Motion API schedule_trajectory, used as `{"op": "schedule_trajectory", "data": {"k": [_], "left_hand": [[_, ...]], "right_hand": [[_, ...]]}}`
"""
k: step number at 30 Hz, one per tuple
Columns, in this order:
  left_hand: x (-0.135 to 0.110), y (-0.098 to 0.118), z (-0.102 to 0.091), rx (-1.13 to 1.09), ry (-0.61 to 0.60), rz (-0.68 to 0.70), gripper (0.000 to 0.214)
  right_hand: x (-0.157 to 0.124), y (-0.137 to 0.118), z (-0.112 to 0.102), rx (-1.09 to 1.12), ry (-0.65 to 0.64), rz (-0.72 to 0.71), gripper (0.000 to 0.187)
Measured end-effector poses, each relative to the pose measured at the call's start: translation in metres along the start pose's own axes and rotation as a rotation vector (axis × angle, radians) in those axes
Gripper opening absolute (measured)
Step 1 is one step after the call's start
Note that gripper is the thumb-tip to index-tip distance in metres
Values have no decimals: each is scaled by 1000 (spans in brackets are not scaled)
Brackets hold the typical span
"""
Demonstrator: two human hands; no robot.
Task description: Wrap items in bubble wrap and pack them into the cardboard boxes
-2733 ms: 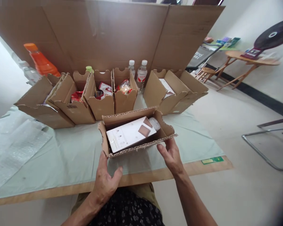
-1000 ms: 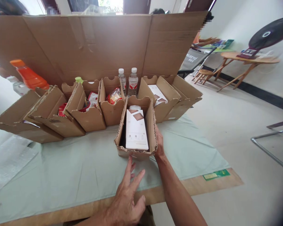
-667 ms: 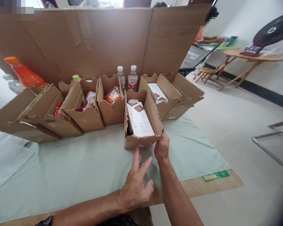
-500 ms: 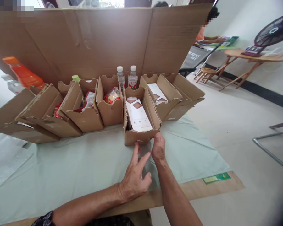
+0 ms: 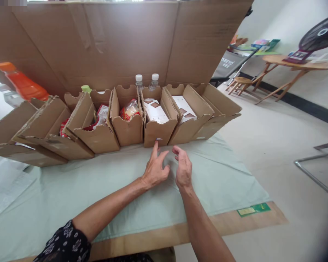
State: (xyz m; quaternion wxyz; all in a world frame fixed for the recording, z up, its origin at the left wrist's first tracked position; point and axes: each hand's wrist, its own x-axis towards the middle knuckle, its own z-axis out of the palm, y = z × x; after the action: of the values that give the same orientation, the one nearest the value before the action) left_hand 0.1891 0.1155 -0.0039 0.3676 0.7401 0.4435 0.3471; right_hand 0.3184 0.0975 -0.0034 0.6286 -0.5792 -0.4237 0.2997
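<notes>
A cardboard bin [image 5: 156,133] with a white box [image 5: 156,112] inside stands in the row of bins, level with its neighbours. My left hand [image 5: 156,168] is open, its fingers spread, with the index fingertip at the lower front of that bin. Just to the right, my right hand [image 5: 183,168] is in the air over the cloth, fingers curved and apart, holding nothing. The bin to the right [image 5: 192,129] holds another white box [image 5: 184,108]. On the left, a further bin [image 5: 127,129] has a red-and-clear packet [image 5: 130,110] in it.
More cardboard bins [image 5: 100,140] continue leftward on the pale green cloth [image 5: 98,189]. Behind them stand two clear bottles [image 5: 153,83], an orange drink bottle [image 5: 24,83] and a tall cardboard panel [image 5: 131,43]. A fan [image 5: 314,36] sits on a wooden table [image 5: 297,62] at right.
The bin with the white box has slid back into line with the row. Both hands moved forward; my right hand has come off the bin's front corner.
</notes>
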Motion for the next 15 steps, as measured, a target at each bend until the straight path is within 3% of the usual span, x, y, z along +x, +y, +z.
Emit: {"op": "schedule_trajectory", "data": {"k": [4, 7, 11, 15], "left_hand": [[-11, 0, -11, 14, -59, -6, 62], [-44, -1, -40, 48, -81, 13, 55], [-103, -18, -89, 198, 94, 24, 43], [-145, -45, -118, 304, 296, -46, 36]], "right_hand": [[1, -1, 0, -25, -40, 9, 63], [-2, -4, 2, -48, -86, 8, 61], [-14, -16, 11, -72, -159, -4, 47], [-19, -57, 36, -136, -345, -135, 47]]}}
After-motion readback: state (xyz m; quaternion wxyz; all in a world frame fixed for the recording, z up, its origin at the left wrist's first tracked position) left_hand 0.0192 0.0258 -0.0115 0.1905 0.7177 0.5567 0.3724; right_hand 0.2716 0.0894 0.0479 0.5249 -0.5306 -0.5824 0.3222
